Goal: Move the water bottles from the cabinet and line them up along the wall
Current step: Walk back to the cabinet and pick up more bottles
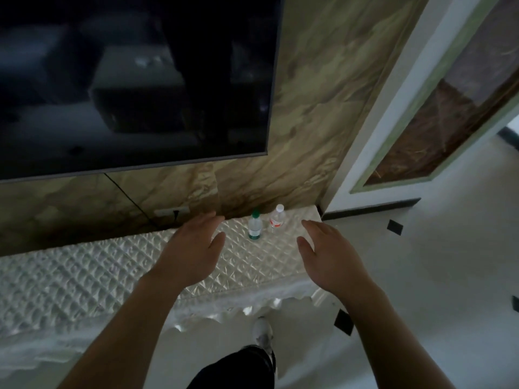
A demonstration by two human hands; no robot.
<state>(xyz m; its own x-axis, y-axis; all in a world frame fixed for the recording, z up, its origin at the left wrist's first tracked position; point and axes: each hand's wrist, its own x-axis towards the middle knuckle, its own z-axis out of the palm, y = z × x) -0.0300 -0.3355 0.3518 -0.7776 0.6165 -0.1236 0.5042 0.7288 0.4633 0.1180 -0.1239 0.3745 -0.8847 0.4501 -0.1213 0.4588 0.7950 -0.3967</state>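
White quilted cabinet top [84, 276] lies under both hands. Left hand [193, 248] and right hand [328, 254] hover apart, fingers straight and loose, holding nothing; neither touches a bottle. Between and just beyond them stand two water bottles, both upright. The green-capped bottle [255, 226] is nearer the left hand. The white-capped bottle [277, 219], red label, is just beside it to the right and closer to the marble wall [309, 122]. Judgement: both stand on the cabinet, near the wall but slightly staggered, so the lining-up looks unfinished or not begun. Whether more bottles sit inside the cabinet cannot be told. Room: open top to the left, running under the television [134, 80]. A black cable [126, 196] and a wall socket [172, 212] sit behind the left hand. To the right the cabinet ends close to the white-capped bottle, then drops to the pale floor [421, 276]. Front edge scalloped, a shoe [262, 332] below it.
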